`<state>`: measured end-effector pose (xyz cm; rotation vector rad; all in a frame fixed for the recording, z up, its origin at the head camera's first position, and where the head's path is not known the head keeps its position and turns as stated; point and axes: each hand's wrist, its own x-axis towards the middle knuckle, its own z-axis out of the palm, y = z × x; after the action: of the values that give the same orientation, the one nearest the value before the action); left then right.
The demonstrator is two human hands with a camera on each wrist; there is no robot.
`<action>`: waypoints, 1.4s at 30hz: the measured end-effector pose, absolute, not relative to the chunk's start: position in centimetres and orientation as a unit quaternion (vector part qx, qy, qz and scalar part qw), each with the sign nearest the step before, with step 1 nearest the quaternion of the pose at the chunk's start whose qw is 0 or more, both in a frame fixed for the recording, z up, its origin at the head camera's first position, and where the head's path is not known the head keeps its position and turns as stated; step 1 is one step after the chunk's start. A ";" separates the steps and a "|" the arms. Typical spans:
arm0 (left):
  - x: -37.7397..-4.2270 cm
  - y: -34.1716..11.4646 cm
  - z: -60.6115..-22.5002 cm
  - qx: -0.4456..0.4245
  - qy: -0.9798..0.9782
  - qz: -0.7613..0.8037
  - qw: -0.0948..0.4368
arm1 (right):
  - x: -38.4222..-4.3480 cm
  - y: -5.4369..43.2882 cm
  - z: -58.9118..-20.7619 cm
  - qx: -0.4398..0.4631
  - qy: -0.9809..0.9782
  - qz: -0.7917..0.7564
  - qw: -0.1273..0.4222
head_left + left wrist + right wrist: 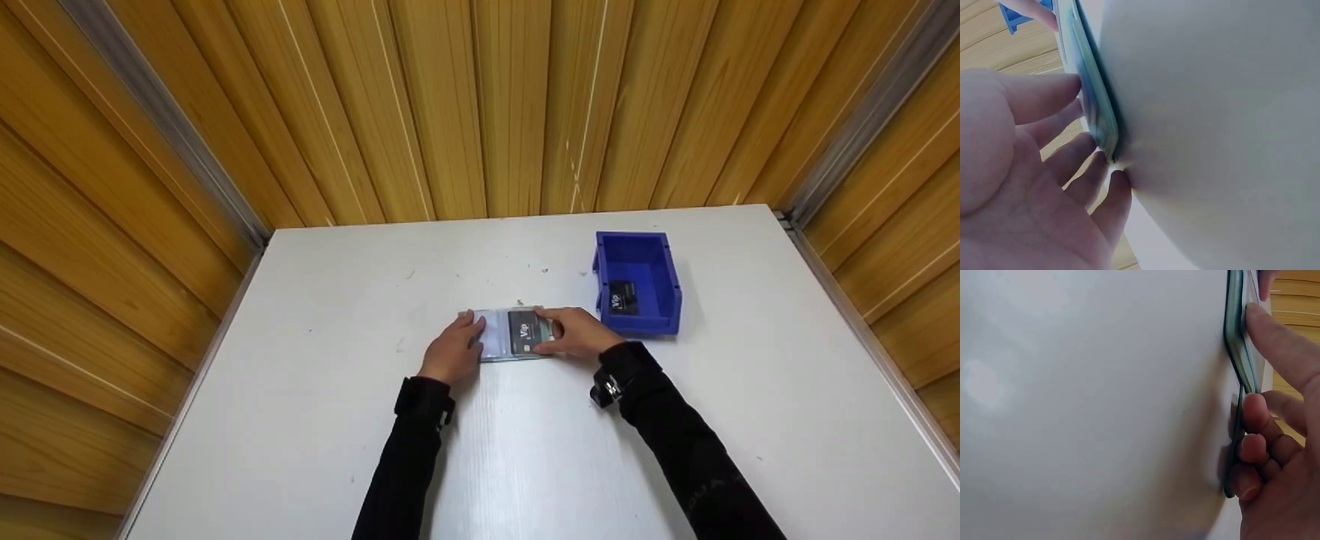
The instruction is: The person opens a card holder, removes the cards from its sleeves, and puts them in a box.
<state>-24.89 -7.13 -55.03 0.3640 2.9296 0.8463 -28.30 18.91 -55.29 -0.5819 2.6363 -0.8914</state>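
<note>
A card holder [494,334] with clear plastic sleeves and a teal edge lies opened out on the white table. A black card [524,331] marked "Vip" shows on its right half. My left hand [451,348] rests at the left end, thumb and fingertips touching the sleeve and its edge. At the other end my right hand [578,332] grips the card holder, thumb over the black card. In the right wrist view the fingers [1253,447] curl round the teal edge [1234,323], where the layers part slightly. The left wrist view shows the holder's layers [1095,84] edge-on beside the left thumb.
A blue bin [673,319] stands just beyond my right hand, with another black "Vip" card [622,298] inside. Wood-patterned walls [510,112] enclose the table [337,420] at the back and both sides. Small specks dot the tabletop behind the holder.
</note>
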 end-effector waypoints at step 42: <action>-26.7 -1.3 -54.3 0.012 0.944 0.308 0.117 | -28.1 19.2 -55.9 -0.215 0.915 -0.318 0.124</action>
<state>-26.69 -1.27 -54.33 0.0343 2.7637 0.9021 -28.14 19.19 -55.92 -0.6283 2.6680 -0.9273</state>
